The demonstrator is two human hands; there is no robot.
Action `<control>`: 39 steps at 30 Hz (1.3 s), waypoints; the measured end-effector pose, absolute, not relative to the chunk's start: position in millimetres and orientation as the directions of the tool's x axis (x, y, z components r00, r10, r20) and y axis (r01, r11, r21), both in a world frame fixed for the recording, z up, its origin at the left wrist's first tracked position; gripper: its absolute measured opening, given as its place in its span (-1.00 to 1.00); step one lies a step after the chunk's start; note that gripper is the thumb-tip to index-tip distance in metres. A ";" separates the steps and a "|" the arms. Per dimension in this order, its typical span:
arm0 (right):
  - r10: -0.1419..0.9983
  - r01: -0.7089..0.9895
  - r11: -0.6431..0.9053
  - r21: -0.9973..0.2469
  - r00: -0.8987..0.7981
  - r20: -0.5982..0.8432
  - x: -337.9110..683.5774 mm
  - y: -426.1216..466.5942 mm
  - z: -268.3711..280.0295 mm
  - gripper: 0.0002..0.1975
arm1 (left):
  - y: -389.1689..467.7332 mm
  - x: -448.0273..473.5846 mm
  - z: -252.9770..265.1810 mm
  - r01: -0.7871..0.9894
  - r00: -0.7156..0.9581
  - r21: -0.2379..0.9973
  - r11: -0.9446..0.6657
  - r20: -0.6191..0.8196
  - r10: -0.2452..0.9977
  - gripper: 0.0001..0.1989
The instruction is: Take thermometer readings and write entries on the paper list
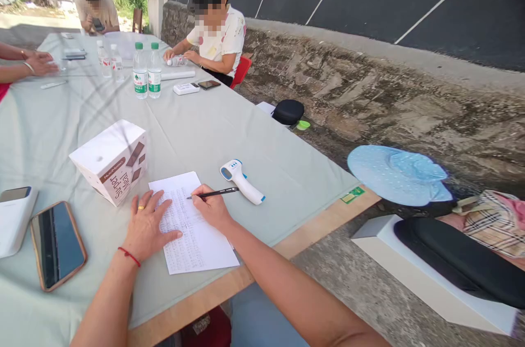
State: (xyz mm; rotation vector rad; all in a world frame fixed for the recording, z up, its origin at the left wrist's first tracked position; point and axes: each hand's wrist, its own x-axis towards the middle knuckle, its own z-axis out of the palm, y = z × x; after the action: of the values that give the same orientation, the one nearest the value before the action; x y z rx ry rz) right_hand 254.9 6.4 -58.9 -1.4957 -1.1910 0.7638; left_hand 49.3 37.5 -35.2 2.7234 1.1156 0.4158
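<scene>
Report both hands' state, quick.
Left hand: open, spread at the edge of the paper, holding nothing visible.
Right hand: closed, holding a black pen, its tip at the paper.

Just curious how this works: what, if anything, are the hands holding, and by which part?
The right hand holds a pen near its writing tip. The left hand, spread partly over the paper, holds nothing.

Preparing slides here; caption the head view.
Right hand holds a pen at a written page while the left hand lies across its left edge.
</scene>
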 end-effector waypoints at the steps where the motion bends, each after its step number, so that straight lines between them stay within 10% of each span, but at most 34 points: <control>1: 0.944 0.293 0.020 -0.956 0.309 0.115 254.8 6.5 -58.7 -0.90 | 37.4 49.3 -35.2 0.659 0.681 0.259 -0.706 0.191 0.706 -0.33; 39: 0.934 0.356 0.035 -0.934 0.320 0.157 255.1 5.8 -61.3 -0.92 | 37.9 48.8 -36.8 0.653 0.682 0.270 -0.708 0.197 0.704 -0.35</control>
State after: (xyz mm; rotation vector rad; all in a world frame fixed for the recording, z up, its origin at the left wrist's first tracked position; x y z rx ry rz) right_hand 255.1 5.8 -61.3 -1.5268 -1.2263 0.6857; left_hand 48.8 37.9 -36.8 2.7150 1.1056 0.4285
